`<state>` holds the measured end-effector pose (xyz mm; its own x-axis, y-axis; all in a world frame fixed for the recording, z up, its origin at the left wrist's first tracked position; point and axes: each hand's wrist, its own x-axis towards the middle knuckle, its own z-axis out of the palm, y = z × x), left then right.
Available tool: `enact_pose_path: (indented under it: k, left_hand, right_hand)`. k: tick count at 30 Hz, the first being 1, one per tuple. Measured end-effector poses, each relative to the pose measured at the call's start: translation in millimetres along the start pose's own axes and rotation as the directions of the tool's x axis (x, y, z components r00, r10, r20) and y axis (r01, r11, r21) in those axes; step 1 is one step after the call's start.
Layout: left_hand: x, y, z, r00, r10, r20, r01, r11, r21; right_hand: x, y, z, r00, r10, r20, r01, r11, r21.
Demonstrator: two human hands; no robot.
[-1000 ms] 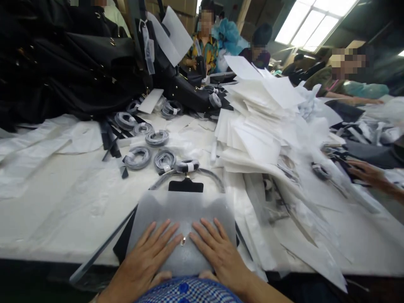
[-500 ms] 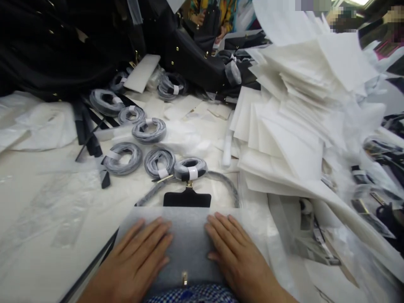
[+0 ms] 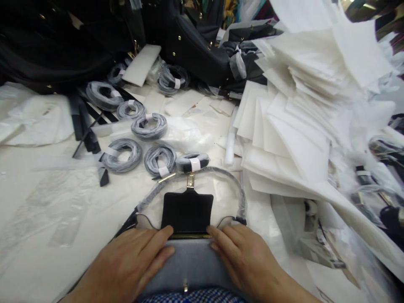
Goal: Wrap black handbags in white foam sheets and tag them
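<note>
A handbag [image 3: 192,261] lies in front of me, a translucent sheet over its greyish front panel and a small gold fitting [image 3: 185,288] low on it. My left hand [image 3: 135,254] curls its fingers over the upper left edge, thumb on the front. Likewise, my right hand [image 3: 241,252] grips the upper right edge. Between the hands run a gold zip [image 3: 189,237] and, beyond it, a black flap tab [image 3: 187,212] with a gold clasp [image 3: 190,180]. The plastic-wrapped handle [image 3: 217,171] arches behind the tab. Fingertips inside the edge are hidden.
Several wrapped strap coils [image 3: 122,155] lie beyond the bag. Stacked white sheets [image 3: 284,122] lean at the right, above a tape dispenser [image 3: 318,248]. Black bags [image 3: 189,46] are heaped at the back. Clear plastic [image 3: 63,206] lies at left.
My hands have gone from lying flat on the translucent sheet to curling over the bag's upper edge. More of the tab, the handle and the zip now shows.
</note>
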<state>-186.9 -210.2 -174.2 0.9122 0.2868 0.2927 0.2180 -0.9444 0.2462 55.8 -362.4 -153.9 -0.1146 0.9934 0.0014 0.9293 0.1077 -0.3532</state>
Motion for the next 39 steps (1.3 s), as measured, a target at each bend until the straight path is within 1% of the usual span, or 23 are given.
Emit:
enact_pose_path:
  k: [1, 3, 4, 6, 8, 10, 11, 13, 15, 17, 19, 21, 24, 26, 27, 29, 31, 32, 33, 36, 37, 39]
  left_hand:
    - [0.2, -1.7, 6.7, 1.0, 0.005, 0.015, -0.006, 0.999, 0.046]
    - [0.1, -4.6, 20.4, 0.998, 0.026, 0.055, -0.033, 0.99, 0.138]
    - [0.1, -5.4, 26.2, 0.997, 0.031, 0.072, -0.043, 0.984, 0.175]
    - [1.2, -4.1, 34.2, 0.996, 0.02, 0.083, -0.036, 0.978, 0.207]
    - [4.1, 0.8, 36.7, 0.999, -0.013, 0.034, 0.007, 0.983, 0.182]
    - [7.6, 7.9, 34.0, 0.998, -0.018, -0.054, 0.024, 0.993, 0.114]
    - [8.8, 11.4, 31.3, 0.997, 0.013, -0.078, -0.006, 0.997, 0.081]
    - [8.7, 17.2, 24.4, 0.988, 0.133, -0.085, -0.129, 0.99, 0.054]
    - [4.9, 21.2, 18.2, 0.97, 0.236, -0.063, -0.231, 0.97, 0.079]
    - [-1.7, 24.4, 14.6, 0.96, 0.276, -0.039, -0.268, 0.953, 0.14]
    - [-9.7, 28.1, 14.3, 0.963, 0.269, 0.005, -0.265, 0.946, 0.186]
    - [-18.3, 32.1, 16.1, 0.966, 0.254, 0.05, -0.259, 0.947, 0.19]
    - [-30.0, 36.8, 19.5, 0.974, 0.214, 0.079, -0.224, 0.966, 0.134]
    - [-35.4, 38.3, 20.8, 0.979, 0.175, 0.108, -0.184, 0.979, 0.085]
    - [-37.3, 38.5, 21.1, 0.979, 0.161, 0.122, -0.168, 0.984, 0.057]
    - [-39.5, 38.5, 21.4, 0.979, 0.146, 0.144, -0.148, 0.989, 0.004]
    - [-40.4, 38.6, 21.6, 0.976, 0.136, 0.169, -0.133, 0.991, -0.028]
    - [-40.5, 38.8, 21.8, 0.975, 0.13, 0.179, -0.126, 0.991, -0.034]
    - [-40.6, 39.2, 22.0, 0.975, 0.122, 0.186, -0.117, 0.992, -0.035]
    - [-40.7, 41.3, 23.4, 0.978, 0.107, 0.182, -0.104, 0.994, -0.026]
    - [-40.7, 42.2, 24.1, 0.98, 0.103, 0.171, -0.1, 0.995, -0.022]
    - [-40.8, 43.6, 25.5, 0.984, 0.102, 0.149, -0.1, 0.995, -0.018]
  right_hand:
    - [4.0, 1.6, 4.3, 0.997, 0.046, 0.059, -0.046, 0.999, -0.014]
    - [12.2, 4.0, 12.4, 0.977, 0.123, 0.176, -0.118, 0.992, -0.037]
    - [15.7, 4.7, 15.6, 0.965, 0.147, 0.219, -0.14, 0.989, -0.047]
    - [20.0, 4.7, 19.7, 0.949, 0.173, 0.264, -0.161, 0.985, -0.065]
    - [21.0, 3.7, 21.5, 0.941, 0.189, 0.28, -0.176, 0.982, -0.072]
    - [19.9, 2.4, 22.3, 0.939, 0.197, 0.282, -0.183, 0.98, -0.076]
    - [19.1, 1.9, 22.7, 0.939, 0.199, 0.28, -0.185, 0.98, -0.078]
    - [17.6, 1.3, 23.6, 0.942, 0.2, 0.269, -0.185, 0.98, -0.079]
    - [16.7, 1.1, 24.4, 0.948, 0.198, 0.25, -0.184, 0.98, -0.081]
    - [16.3, 1.0, 24.7, 0.953, 0.196, 0.232, -0.181, 0.98, -0.088]
    - [16.0, 0.6, 24.7, 0.958, 0.192, 0.214, -0.174, 0.98, -0.098]
    - [15.1, -0.5, 24.7, 0.963, 0.192, 0.188, -0.176, 0.979, -0.099]
    - [12.0, -3.1, 23.0, 0.968, 0.21, 0.136, -0.2, 0.976, -0.084]
    - [10.7, -4.6, 18.9, 0.969, 0.231, 0.086, -0.228, 0.973, -0.04]
    - [11.6, -4.9, 15.8, 0.971, 0.235, 0.047, -0.235, 0.972, 0.001]
    - [18.9, -4.3, 8.7, 0.972, 0.223, -0.069, -0.216, 0.972, 0.093]
    - [35.1, -2.5, 2.7, 0.959, 0.211, -0.189, -0.186, 0.972, 0.141]
    - [46.2, -1.4, 1.0, 0.949, 0.233, -0.215, -0.2, 0.966, 0.165]
    - [58.4, -0.4, 0.4, 0.938, 0.275, -0.209, -0.234, 0.951, 0.2]
    - [90.8, -0.2, 4.3, 0.91, 0.406, -0.084, -0.357, 0.87, 0.341]
    - [96.8, -1.8, 6.3, 0.905, 0.422, -0.054, -0.372, 0.847, 0.379]
    - [98.0, -8.1, 9.3, 0.907, 0.417, -0.059, -0.355, 0.832, 0.425]
